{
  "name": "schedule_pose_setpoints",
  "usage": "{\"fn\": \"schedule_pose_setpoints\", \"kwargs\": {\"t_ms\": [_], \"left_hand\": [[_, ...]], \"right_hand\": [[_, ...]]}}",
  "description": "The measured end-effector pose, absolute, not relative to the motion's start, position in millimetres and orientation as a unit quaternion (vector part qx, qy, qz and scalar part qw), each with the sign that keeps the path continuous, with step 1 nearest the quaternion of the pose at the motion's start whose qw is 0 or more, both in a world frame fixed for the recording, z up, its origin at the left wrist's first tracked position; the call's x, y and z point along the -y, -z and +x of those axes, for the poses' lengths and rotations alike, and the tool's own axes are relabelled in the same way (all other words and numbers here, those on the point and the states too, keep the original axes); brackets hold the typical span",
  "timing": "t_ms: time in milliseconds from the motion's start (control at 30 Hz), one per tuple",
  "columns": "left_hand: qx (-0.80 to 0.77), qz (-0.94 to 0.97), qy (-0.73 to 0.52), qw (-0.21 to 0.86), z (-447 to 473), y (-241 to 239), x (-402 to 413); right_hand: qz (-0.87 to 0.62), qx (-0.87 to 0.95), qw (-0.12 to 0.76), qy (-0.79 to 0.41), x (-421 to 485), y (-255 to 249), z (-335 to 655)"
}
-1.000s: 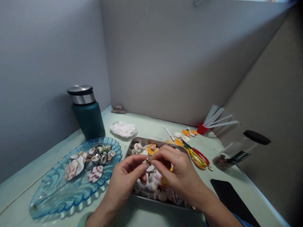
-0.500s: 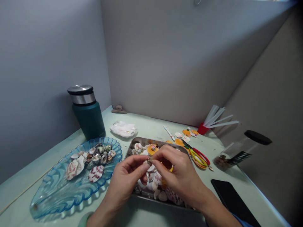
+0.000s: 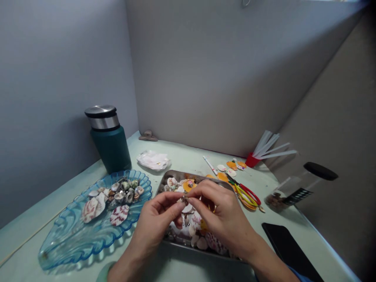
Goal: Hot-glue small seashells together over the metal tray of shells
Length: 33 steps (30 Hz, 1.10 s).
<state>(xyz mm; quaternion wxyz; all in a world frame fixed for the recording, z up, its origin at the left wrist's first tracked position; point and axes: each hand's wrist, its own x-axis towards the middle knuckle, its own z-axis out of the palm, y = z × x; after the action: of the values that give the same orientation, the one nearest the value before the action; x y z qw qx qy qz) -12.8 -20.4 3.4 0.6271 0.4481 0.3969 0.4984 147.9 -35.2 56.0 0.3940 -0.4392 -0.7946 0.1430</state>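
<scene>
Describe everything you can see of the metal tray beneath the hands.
The metal tray is shallow and rectangular, with rounded corners and a raised rim, and looks like silver-grey steel. It lies flat on the pale green table and holds many shells: white, orange and striped reddish ones. The left hand and right hand are over it, hiding part of its contents; whether they touch it cannot be told.

Apparently a craft corner: metal tray (image 3: 176, 174) of seashells (image 3: 202, 243), red- and yellow-handled tools (image 3: 250, 193), grey walls (image 3: 202, 78)
</scene>
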Motion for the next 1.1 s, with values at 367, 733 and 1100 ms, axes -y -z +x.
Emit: {"fn": "schedule_pose_setpoints", "kwargs": {"t_ms": [367,733,1100], "left_hand": [[-0.413,0.46,-0.49,0.615,-11,-10,23],[-0.406,0.449,-0.496,0.623,-12,-6,21],[-0.362,0.439,-0.479,0.669,-15,-7,22]], "right_hand": [[-0.453,0.795,0.388,-0.114,37,-55,144],[-0.446,0.79,0.401,-0.127,37,-56,145],[-0.376,0.829,0.341,-0.234,34,-70,165]]}}
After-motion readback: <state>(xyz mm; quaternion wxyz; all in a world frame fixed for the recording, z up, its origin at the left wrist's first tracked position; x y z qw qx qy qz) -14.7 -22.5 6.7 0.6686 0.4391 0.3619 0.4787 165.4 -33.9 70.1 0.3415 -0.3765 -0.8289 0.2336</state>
